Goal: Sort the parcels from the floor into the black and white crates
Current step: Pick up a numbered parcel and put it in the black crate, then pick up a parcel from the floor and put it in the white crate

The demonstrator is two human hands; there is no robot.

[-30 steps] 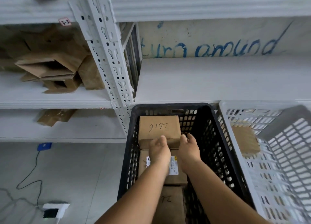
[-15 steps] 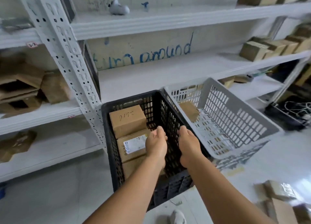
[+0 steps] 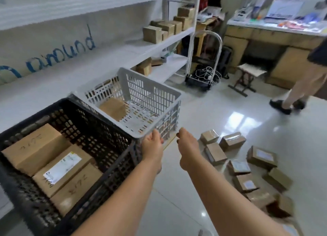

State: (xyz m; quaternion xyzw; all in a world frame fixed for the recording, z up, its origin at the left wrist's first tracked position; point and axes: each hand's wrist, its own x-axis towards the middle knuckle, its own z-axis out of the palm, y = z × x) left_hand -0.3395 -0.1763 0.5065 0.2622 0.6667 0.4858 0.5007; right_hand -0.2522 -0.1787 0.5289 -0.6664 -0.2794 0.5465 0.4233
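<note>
White metal shelving (image 3: 99, 9) is running along the left wall, with blue handwriting on the panel behind it and small cardboard boxes sitting on its far shelves. A desk (image 3: 269, 35) is standing at the back right, and another person (image 3: 300, 87) is stepping across the glossy floor before it.

The black crate (image 3: 99, 140) is sitting at the lower left, carrying three brown parcels (image 3: 58, 166) in a row, two with handwritten digits and the middle one with a white label. The white crate (image 3: 152, 97) is standing just beyond it, touching its far corner, and is holding one plain brown parcel (image 3: 113, 108).

A cluster of taped brown parcels on the floor (image 3: 247, 166) is lying to the right, just beyond the right forearm.

Both arms are reaching forward, apart from each other. The left hand (image 3: 152, 147) is hanging at the near corner of the white crate, fingers loosely bent and gripping nothing; whether they are touching the rim cannot be told. The right hand (image 3: 187, 147) is hovering over bare floor between the white crate and the loose parcels, fingers loosely curled, holding nothing.
</note>
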